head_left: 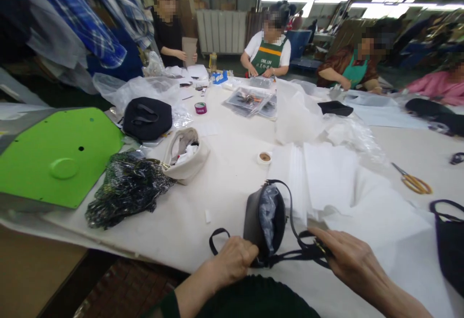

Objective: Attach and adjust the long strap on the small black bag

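A small black handbag [255,219] stands open at the near table edge, with crumpled clear plastic stuffing [268,214] showing inside. My left hand [232,260] grips the bag's bottom near corner. My right hand [344,252] pinches the bag's thin black strap [300,255], which loops over the white table cover [217,182]. Just behind the bag lies a stack of white foam sheets [326,178].
A green board [61,156], a dark plastic bundle [123,190], a beige bag [184,156] and a black bag [147,117] lie to the left. Tape rolls [264,157], scissors [413,181] and another black bag [449,240] sit around. Several people work at the far side.
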{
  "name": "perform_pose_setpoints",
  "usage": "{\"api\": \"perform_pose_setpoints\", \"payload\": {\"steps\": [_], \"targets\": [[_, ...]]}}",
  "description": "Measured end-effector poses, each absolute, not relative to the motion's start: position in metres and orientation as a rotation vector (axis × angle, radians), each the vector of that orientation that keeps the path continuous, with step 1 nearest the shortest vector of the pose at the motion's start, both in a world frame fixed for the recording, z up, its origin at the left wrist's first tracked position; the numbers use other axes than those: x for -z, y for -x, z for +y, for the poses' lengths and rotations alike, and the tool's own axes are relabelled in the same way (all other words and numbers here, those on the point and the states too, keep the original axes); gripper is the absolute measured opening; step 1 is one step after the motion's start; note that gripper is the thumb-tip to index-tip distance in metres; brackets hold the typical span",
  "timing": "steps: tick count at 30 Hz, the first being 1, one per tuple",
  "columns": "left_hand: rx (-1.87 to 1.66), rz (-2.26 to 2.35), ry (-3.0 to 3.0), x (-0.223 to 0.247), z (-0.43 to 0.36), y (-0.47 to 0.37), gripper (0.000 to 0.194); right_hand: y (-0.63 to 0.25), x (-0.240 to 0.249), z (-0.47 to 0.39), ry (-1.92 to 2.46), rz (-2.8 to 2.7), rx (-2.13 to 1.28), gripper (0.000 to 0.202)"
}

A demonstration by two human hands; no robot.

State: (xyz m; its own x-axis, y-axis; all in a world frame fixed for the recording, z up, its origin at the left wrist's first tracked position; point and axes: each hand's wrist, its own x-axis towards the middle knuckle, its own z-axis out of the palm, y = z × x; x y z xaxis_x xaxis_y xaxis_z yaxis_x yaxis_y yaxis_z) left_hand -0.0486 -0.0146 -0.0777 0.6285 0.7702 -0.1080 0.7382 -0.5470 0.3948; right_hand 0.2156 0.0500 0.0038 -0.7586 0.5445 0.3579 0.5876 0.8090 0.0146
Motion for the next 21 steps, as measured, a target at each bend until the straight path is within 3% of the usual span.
{"api": "perform_pose_setpoints", "payload": {"steps": [5, 10, 15, 21], "targets": [[-0.228, 1.421, -2.429, 0.095, -0.032, 0.076, 0.019, -0.225, -0.016, 0.06, 0.788, -2.636, 0.264, 0.032], [-0.471, 1.592, -2.297, 0.105, -0.05, 0.096, 0.02, -0.223, -0.032, 0.071, 0.807, -2.565, 0.465, 0.02], [-0.612, 1.67, -2.198, 0.11, -0.051, 0.1, 0.025, -0.222, -0.034, 0.077, 0.9, -2.508, 0.689, 0.032], [-0.616, 1.729, -2.123, 0.103, -0.043, 0.109, 0.026, -0.224, -0.044, 0.078, 0.923, -2.471, 0.725, 0.035]]}}
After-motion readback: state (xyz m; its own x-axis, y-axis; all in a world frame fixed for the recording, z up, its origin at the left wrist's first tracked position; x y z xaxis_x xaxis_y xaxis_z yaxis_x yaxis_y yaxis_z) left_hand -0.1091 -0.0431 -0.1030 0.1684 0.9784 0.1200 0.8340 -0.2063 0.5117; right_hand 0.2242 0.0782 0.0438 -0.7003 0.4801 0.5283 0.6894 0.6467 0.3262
